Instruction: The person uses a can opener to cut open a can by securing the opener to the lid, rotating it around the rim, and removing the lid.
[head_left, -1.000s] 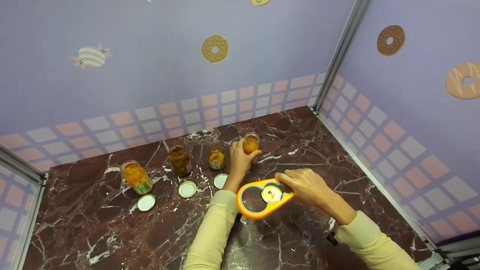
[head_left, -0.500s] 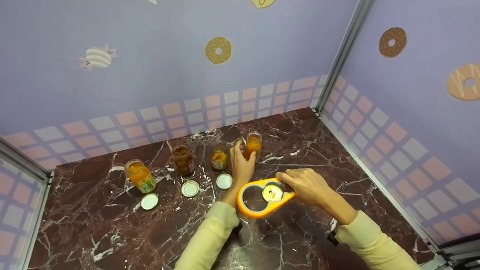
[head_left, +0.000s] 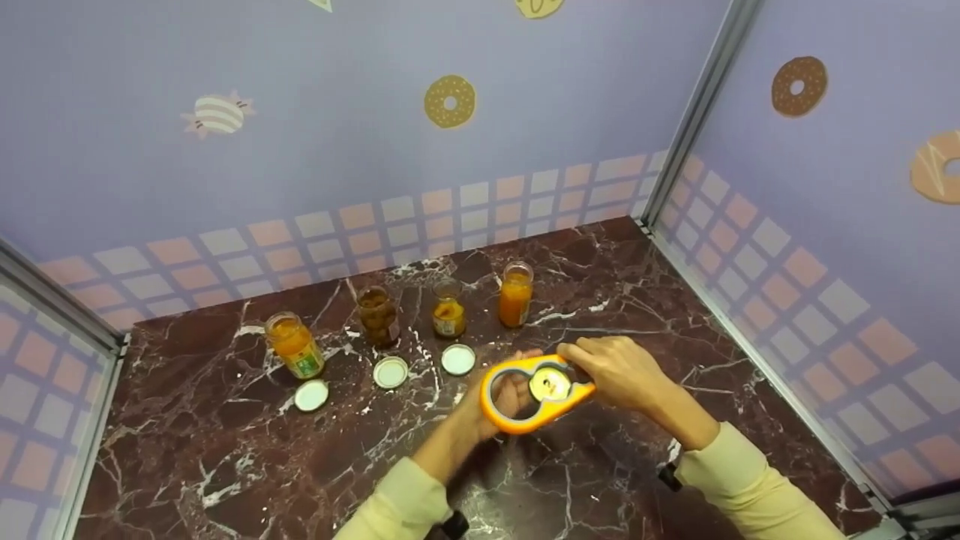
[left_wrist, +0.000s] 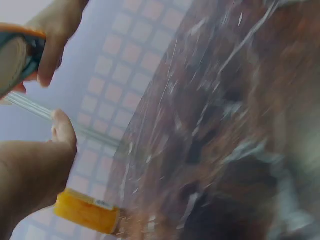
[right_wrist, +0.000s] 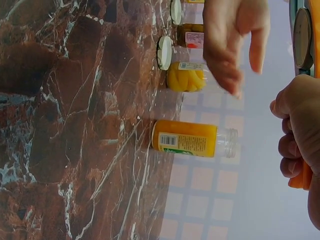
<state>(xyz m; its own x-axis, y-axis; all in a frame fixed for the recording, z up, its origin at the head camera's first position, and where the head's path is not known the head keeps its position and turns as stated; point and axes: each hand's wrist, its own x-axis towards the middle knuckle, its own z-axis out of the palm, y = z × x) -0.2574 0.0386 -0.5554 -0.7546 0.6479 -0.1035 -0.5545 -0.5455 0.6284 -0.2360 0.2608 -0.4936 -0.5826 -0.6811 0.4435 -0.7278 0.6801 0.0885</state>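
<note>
My right hand grips the handle of an orange jar opener with grey-lined openings, held above the table. A round gold lid sits in its narrower opening. My left hand is behind and below the opener, partly hidden by it, with its palm turned up and fingers loosely extended; the right wrist view shows nothing in it. Beyond the hands, a tall lidless jar of orange contents stands upright, apart from both hands.
Left of the tall jar stand a small jar of yellow pieces, a brown-filled jar and another orange jar, all lidless. In front of them lie three lids, including a white one. Walls border the dark marbled table.
My left hand has let go of the tall orange jar and come back toward me, under the opener. The jar stays standing. My right hand still holds the opener in about the same place.
</note>
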